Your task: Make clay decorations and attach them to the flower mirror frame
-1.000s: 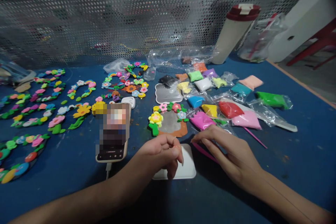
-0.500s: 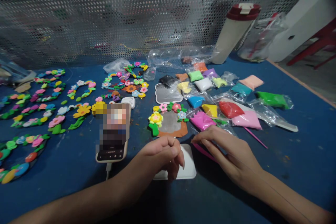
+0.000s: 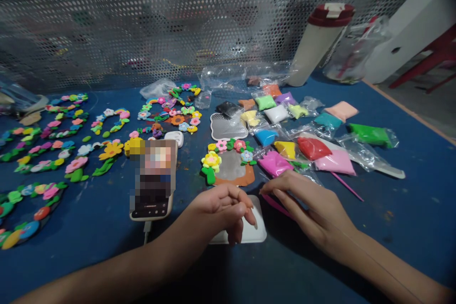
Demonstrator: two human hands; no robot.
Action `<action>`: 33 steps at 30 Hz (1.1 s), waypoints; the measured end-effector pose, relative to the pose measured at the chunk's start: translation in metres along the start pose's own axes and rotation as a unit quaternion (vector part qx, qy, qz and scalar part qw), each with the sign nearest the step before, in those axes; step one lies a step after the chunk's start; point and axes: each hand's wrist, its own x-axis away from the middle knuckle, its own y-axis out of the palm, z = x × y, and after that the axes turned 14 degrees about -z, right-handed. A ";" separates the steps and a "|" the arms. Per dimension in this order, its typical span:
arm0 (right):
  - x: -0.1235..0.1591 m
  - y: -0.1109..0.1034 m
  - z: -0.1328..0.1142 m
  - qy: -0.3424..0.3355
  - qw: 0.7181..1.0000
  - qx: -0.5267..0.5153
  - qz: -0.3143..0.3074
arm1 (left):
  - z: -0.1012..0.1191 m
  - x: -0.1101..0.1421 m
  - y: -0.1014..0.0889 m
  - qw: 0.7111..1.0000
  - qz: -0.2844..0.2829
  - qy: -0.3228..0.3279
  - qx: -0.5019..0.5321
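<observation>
L hand [image 3: 221,211]: fingers curled in, tips bunched just over white pad [image 3: 254,235]; can't tell if anything tiny is pinched.
R hand [image 3: 308,206]: half-closed, fingers round pink stick [image 3: 280,208], which points up-left twd pink clay bag [image 3: 274,164].
Risk: stick tip could snag thin bag film if R hand drifts fwd; L hand could nudge pad if it drops or swings, shifting anything on it.
Stick look: slim, straight, no clay visible on it; part hidden under R fingers.
Stick location: under R hand, just beside pad, above blue table [image 3: 409,228].
Around: clay flower frame [image 3: 231,181] just past pad; 2nd pink stick [image 3: 347,186] lying nr bags; phone [image 3: 153,206] left of L hand; clay flower wreaths [image 3: 50,126] far L.
</observation>
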 end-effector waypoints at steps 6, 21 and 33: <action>-0.001 0.001 0.001 -0.006 1.000 0.010 0.004 | 0.003 -0.001 0.001 1.000 0.022 -0.019 0.003; 0.000 0.002 0.003 -0.002 1.000 0.007 0.004 | 0.010 0.003 0.008 0.996 0.072 -0.047 -0.023; -0.002 -0.002 -0.003 -0.007 1.000 -0.004 0.016 | 0.012 0.002 0.009 0.992 0.117 -0.055 0.002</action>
